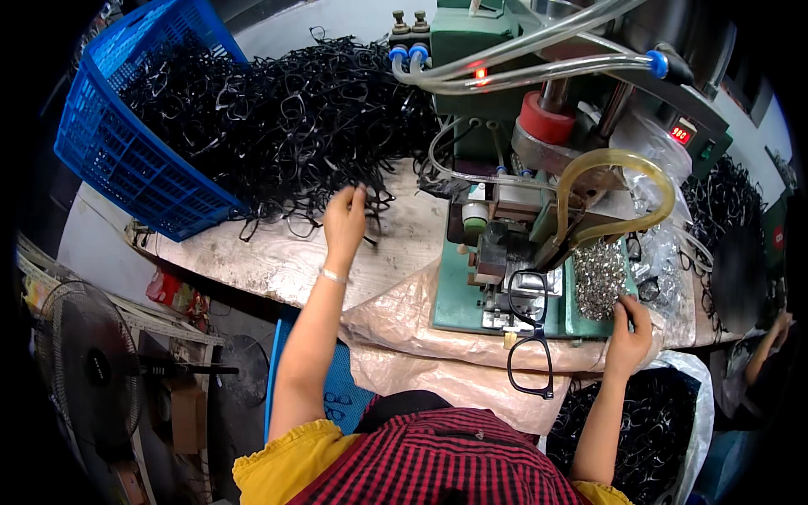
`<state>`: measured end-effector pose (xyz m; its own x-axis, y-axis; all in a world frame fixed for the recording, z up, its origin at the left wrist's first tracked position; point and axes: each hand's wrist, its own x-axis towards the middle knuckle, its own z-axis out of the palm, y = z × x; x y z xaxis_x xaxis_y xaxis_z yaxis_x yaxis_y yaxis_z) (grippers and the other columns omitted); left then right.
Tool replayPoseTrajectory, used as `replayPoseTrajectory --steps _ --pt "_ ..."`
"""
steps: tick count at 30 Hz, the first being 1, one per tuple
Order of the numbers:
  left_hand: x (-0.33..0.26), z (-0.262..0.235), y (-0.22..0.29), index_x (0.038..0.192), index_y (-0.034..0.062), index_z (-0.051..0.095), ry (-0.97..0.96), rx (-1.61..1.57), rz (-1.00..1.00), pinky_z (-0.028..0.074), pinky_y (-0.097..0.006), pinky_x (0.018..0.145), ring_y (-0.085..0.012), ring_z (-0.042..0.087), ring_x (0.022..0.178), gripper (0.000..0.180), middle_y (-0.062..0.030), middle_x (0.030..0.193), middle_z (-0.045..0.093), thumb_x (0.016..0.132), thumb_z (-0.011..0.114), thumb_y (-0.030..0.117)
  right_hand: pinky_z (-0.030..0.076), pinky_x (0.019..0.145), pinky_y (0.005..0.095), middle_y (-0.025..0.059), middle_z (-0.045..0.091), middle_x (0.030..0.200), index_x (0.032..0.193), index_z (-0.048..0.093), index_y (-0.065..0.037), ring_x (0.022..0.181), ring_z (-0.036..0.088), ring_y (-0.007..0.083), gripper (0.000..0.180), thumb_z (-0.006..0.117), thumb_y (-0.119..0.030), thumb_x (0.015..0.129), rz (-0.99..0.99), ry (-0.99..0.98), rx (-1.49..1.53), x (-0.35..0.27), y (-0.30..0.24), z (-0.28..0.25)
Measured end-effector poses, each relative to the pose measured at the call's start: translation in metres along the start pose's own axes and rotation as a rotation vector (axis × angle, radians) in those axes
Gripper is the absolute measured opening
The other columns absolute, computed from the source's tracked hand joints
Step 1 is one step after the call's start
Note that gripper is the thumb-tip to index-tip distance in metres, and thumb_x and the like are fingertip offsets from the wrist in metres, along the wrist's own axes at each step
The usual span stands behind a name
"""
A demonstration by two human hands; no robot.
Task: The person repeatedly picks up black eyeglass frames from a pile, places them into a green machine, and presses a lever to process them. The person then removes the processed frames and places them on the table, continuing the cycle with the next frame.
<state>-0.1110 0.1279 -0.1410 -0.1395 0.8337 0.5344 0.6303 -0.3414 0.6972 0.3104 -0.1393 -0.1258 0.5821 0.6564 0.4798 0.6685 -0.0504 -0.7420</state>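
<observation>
A worker's left hand [345, 220] pinches a frame from the black pile [278, 118] just beyond its grip; the right hand [629, 335] dips, fingers bent, into metal bits [599, 282]. One frame [530, 337] sits on the machine [505, 278]; most of the pile looks unprocessed.

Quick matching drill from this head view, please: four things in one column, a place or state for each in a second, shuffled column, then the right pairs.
Things:
1. left hand
2. right hand
3. blue crate
4. single black eyeglass frame

Places or states:
A. tipped on its side at the table's left end, black frames spilling out
B. at the pile of small silvery metal parts
C. hanging off the front of the green machine
D. reaching into the heap of black frames

Pairs: 1-D, 2-B, 3-A, 4-C
</observation>
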Motion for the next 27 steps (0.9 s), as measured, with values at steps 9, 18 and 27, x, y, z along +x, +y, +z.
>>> replayPoseTrajectory --steps 9,18,27 --pt "-0.023 -0.026 0.049 0.085 0.0011 0.064 -0.149 -0.068 0.110 0.047 -0.033 0.072 -0.0274 0.058 0.078 0.017 -0.0109 0.085 0.063 0.093 0.063 0.017 0.049 0.083 0.0309 0.0093 0.069 0.095 0.101 0.069 0.001 0.088 0.065 0.0196 0.022 0.068 0.002 0.079 -0.227 -0.262 0.324 0.033 -0.124 0.032" --pt "-0.055 -0.006 0.026 0.105 0.0011 0.068 -0.394 -0.580 -0.362 0.043 -0.021 0.066 -0.0057 0.053 0.076 0.025 0.0038 0.083 0.059 0.083 0.077 0.011 0.046 0.087 0.0246 0.0072 0.066 0.095 0.121 0.053 0.006 0.092 0.060 0.0110 0.041 0.068 0.002 0.083 0.133 -0.230 0.821 0.014 -0.121 0.074" --pt "-0.049 -0.021 0.026 0.103 0.0018 0.061 -0.573 -0.383 -0.286 0.045 -0.026 0.084 -0.0108 0.057 0.092 0.011 -0.0039 0.100 0.067 0.092 0.061 0.003 0.044 0.083 0.0212 0.0043 0.067 0.090 0.129 0.046 0.006 0.087 0.059 0.0075 0.049 0.064 0.005 0.083 0.329 -0.248 1.082 0.006 -0.155 0.067"
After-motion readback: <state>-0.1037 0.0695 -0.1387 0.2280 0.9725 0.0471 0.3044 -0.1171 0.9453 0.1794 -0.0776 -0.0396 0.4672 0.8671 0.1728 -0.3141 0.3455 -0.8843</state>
